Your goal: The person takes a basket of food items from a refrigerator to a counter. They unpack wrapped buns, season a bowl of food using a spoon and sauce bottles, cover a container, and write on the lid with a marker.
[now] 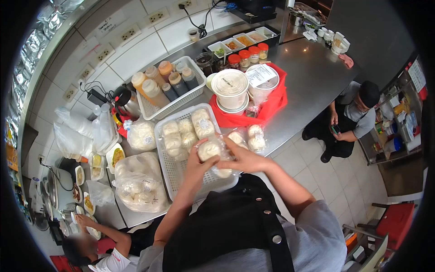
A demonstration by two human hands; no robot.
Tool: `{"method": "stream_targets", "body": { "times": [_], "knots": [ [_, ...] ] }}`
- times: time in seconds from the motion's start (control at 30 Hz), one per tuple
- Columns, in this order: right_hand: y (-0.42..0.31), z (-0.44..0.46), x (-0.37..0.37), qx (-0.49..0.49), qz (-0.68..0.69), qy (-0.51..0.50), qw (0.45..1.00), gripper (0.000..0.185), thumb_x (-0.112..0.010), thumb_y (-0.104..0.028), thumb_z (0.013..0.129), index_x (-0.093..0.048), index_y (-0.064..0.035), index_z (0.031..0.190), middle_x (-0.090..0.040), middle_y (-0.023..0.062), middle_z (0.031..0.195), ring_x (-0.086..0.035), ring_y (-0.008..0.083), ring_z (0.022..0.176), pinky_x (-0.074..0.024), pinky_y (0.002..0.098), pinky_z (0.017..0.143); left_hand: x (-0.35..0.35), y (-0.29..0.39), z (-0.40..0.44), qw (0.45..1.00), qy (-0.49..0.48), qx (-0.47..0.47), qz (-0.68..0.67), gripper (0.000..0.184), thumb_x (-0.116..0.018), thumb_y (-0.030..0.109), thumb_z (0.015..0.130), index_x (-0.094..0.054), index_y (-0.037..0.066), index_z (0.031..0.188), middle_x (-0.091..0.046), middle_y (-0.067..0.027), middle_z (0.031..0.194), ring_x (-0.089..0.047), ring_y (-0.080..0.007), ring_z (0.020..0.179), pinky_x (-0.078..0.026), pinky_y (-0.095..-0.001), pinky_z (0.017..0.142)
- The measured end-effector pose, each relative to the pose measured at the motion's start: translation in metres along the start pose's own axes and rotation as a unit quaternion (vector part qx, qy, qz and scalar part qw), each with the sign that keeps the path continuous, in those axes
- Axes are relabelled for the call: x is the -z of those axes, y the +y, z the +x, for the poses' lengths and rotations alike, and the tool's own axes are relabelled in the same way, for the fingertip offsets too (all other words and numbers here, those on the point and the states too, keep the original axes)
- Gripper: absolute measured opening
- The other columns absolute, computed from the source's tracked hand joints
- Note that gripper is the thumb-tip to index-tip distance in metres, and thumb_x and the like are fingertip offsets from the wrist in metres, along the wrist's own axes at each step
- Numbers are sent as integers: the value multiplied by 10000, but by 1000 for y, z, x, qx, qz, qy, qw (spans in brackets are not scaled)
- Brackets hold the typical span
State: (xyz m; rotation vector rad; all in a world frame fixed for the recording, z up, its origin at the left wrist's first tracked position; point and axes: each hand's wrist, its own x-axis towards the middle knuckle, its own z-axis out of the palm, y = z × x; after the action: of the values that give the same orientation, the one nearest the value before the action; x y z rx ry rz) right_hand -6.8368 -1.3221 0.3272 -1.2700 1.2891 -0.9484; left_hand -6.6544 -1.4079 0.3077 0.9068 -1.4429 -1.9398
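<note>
Between my two hands is a clear plastic pack of white buns [210, 150], held above the near right part of a white perforated basket [168, 180]. My left hand [196, 158] grips the pack's left side, and my right hand [245, 157] has its fingers round the right side. More bagged buns [181, 133] lie inside the basket. Two further packs of buns [256, 138] rest on the steel counter just past my right hand. A large plastic bag of buns [141, 188] sits left of the basket, with a smaller bag of buns [141, 135] behind it.
A red plastic bag [274, 105] with lidded white tubs [229, 86] stands beyond my hands. Sauce bottles [154, 90] fill another basket near the wall. One co-worker [351, 115] is at the right; another person's arm [106, 233] reaches over dishes at lower left.
</note>
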Motion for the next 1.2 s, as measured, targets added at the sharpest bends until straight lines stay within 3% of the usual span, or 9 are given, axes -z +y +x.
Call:
{"method": "stream_targets", "body": {
  "times": [0.2, 0.3, 0.43, 0.63, 0.7, 0.83, 0.9, 1.1, 1.2],
  "knots": [
    [36, -25, 6, -11, 214, 133, 968, 729, -707, -209, 883, -293, 4, 1444, -564, 160, 1228, -546, 195, 1138, -450, 329, 945, -37, -15, 18, 993, -97, 61, -8, 659, -525, 264, 999, -174, 51, 1515, -280, -126, 1501, -281, -232, 1387, -288, -375, 1114],
    [55, -43, 41, -91, 134, 262, 951, 759, -698, -225, 889, -262, 1, 1468, -609, 137, 1138, -576, 175, 1053, -466, 303, 889, -33, -34, 22, 944, -21, -168, 283, 761, -614, 291, 945, -175, 24, 1507, -316, -199, 1461, -321, -308, 1371, -283, -400, 1115],
    [109, -51, 101, -170, -13, 416, 893, 553, -640, -258, 934, -419, 9, 1364, -661, 117, 1091, -625, 159, 933, -499, 311, 825, -11, -3, -6, 984, 0, -97, 149, 581, -636, 188, 925, -363, 92, 1428, -359, -133, 1443, -438, -255, 1285, -396, -386, 1025],
    [205, -20, 123, -113, -52, 317, 940, 344, -646, -280, 925, -670, -31, 1160, -685, 62, 1003, -582, 89, 853, -474, 257, 783, 39, -4, -57, 943, 184, -175, 215, 352, -620, 84, 905, -540, 72, 1247, -485, -114, 1331, -511, -204, 1202, -458, -332, 939],
    [240, -10, 131, -85, -331, 388, 856, 442, -689, -412, 843, -704, -8, 1021, -610, 252, 916, -561, 384, 924, -452, 456, 843, 48, -8, -77, 934, 233, -174, 206, 309, -620, 69, 898, -572, 60, 1202, -514, -116, 1298, -532, -201, 1175, -468, -324, 924],
    [158, -1, 109, -251, -510, 388, 725, 705, -671, -496, 830, -539, 13, 1300, -525, 266, 1196, -550, 441, 1052, -448, 489, 928, 56, -6, -106, 920, 274, -185, 209, 194, -618, 38, 881, -637, 36, 1075, -566, -133, 1219, -577, -243, 1103, -471, -338, 927],
    [114, 7, 97, -106, -503, 393, 762, 567, -680, -358, 863, -559, 12, 1275, -538, 244, 1172, -553, 426, 1057, -454, 477, 919, 64, -6, -120, 864, 325, -228, 311, 205, -621, 15, 863, -643, 35, 1066, -557, -151, 1226, -569, -292, 1116, -455, -361, 948],
    [-36, 71, -30, 159, -236, 159, 945, 299, -619, -104, 908, -614, 9, 1185, -652, 155, 1027, -647, 222, 928, -508, 328, 837, 117, 2, -163, 756, 489, -227, 372, 181, -608, -34, 839, -658, 26, 1002, -565, -168, 1196, -559, -328, 1135, -441, -376, 958],
    [-65, 91, -129, 197, -134, -125, 963, 260, -610, -120, 927, -643, -18, 1164, -637, 114, 1081, -638, 172, 907, -501, 303, 843, 137, 8, -183, 726, 538, -232, 360, 167, -596, -43, 844, -661, 22, 983, -585, -158, 1169, -582, -305, 1112, -450, -371, 947]
  ]
}}
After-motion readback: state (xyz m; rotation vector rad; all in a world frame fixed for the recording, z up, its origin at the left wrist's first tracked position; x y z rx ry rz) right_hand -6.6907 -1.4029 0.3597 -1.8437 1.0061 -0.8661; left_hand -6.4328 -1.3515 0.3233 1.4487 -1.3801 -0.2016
